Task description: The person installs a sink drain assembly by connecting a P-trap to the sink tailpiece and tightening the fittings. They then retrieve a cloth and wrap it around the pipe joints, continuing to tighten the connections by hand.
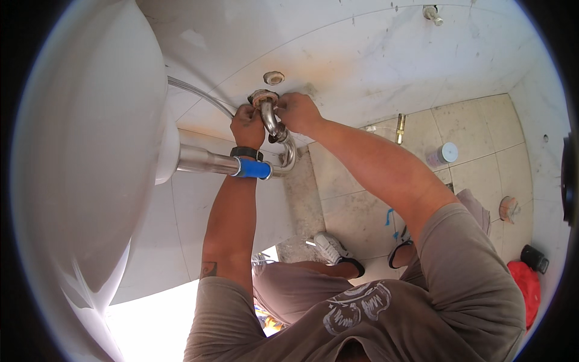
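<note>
A bent chrome drain pipe (270,120) runs from the white basin to a hole in the wall. At its wall end sits a round, dirty collar (263,95). My left hand (247,127) is closed against the left side of this collar, a dark band on its wrist. On the other side, the bent fingers of my right hand (298,113) pinch at the same collar. My fingertips are partly hidden by the pipe and by my own knuckles. A blue sleeve (253,168) wraps the pipe's straight part, which passes over my left forearm.
The basin (90,151) fills the left side, with a braided hose (202,93) behind the pipe. Above the collar is a capped wall outlet (274,78). On the tiled floor at right stand a white-lidded tub (448,152), a brass fitting (400,129) and a red bag (526,289).
</note>
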The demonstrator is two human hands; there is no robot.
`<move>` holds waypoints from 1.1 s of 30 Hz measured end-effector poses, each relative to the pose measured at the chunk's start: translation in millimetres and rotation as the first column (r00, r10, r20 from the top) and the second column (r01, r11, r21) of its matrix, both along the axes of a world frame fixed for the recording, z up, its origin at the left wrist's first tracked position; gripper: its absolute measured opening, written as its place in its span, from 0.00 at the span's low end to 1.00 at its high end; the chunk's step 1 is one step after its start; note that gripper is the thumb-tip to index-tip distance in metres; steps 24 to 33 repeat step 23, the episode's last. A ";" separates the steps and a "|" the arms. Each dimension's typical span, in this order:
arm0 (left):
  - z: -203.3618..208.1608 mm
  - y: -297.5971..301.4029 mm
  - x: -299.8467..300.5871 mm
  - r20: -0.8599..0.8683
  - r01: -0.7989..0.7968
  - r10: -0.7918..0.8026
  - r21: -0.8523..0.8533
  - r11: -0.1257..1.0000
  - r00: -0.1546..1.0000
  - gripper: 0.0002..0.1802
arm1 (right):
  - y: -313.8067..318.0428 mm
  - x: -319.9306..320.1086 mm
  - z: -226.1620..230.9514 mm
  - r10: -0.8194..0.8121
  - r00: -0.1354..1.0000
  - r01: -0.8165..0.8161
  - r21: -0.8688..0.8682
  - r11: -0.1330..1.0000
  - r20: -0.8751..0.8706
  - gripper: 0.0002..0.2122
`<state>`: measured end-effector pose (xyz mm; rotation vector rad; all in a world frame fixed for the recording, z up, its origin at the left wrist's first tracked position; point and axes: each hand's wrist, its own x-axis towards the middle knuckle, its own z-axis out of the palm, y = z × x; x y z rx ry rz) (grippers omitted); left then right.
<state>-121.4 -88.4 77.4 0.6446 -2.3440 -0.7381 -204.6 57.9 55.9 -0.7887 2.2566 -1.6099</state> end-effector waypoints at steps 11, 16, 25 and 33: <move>12.7 -5.9 3.0 0.158 0.099 -0.077 -0.135 0.986 0.984 0.12 | 2.1 -6.1 21.4 -0.026 0.999 0.032 0.186 0.982 -0.036 0.14; 7.0 -2.6 7.4 0.023 0.146 -0.193 0.566 0.811 0.981 0.21 | 34.0 -7.6 -0.1 0.367 0.899 -0.349 -0.116 0.930 0.238 0.20; 3.0 -1.9 60.1 -0.010 0.101 -0.231 0.918 0.383 0.973 0.31 | 41.1 32.0 8.7 0.308 0.897 -0.229 -0.263 0.937 0.318 0.29; 3.0 -1.9 60.1 -0.010 0.101 -0.231 0.918 0.383 0.973 0.31 | 41.1 32.0 8.7 0.308 0.897 -0.229 -0.263 0.937 0.318 0.29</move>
